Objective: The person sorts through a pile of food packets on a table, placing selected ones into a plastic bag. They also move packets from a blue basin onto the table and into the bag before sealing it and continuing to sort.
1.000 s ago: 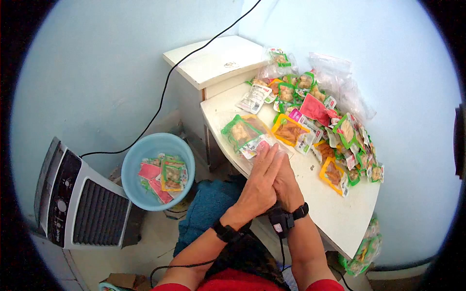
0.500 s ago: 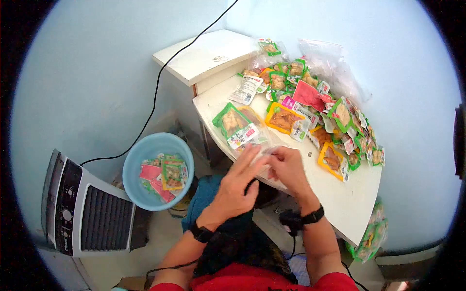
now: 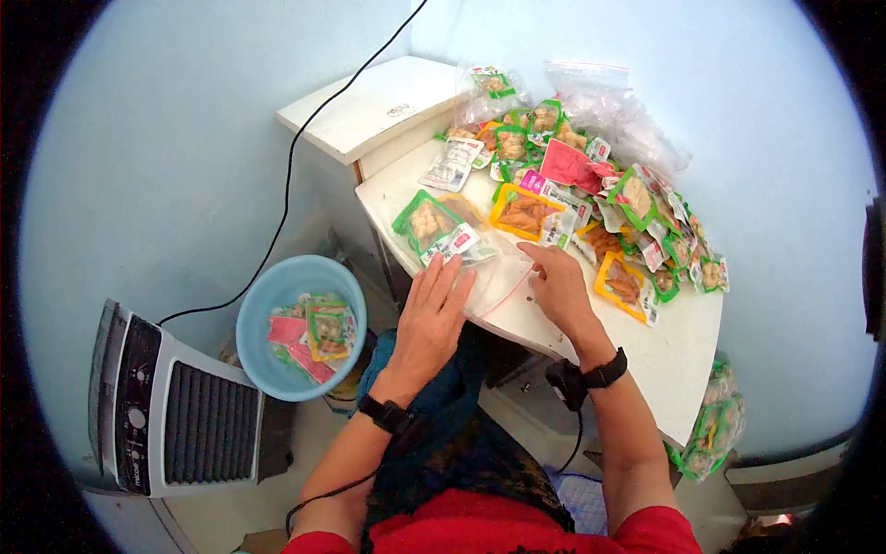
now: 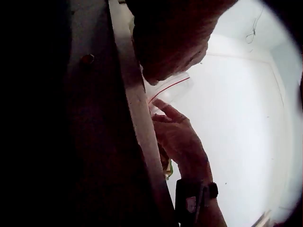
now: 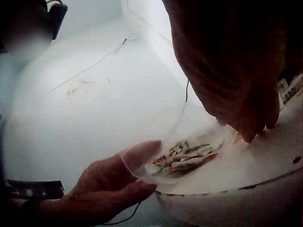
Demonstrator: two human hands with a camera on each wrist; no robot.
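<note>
A clear zip bag (image 3: 496, 282) lies on the white table by its front edge, its red zip line facing the person. Inside it are a green-edged food packet (image 3: 432, 228) and an orange-edged one beside it. My left hand (image 3: 429, 314) lays straight fingers on the left part of the bag. In the right wrist view its fingers (image 5: 147, 149) and thumb stand apart at the bag's clear edge. The right hand (image 3: 558, 286) is at the zip's right end, index finger reaching over the bag; in the left wrist view, its front fingers (image 4: 170, 111) are separated.
Many food packets (image 3: 637, 198) are heaped along the table's wall side, with clear plastic bags (image 3: 609, 111) behind. A blue basin (image 3: 254, 328) holding packets stands at left, beside an air cooler (image 3: 185, 406). A black cable (image 3: 286, 203) crosses above the basin.
The hands were together on the bag a second ago and have moved apart. The right hand has gone right, the left hand left, and the bag's mouth end now lies spread between them.
</note>
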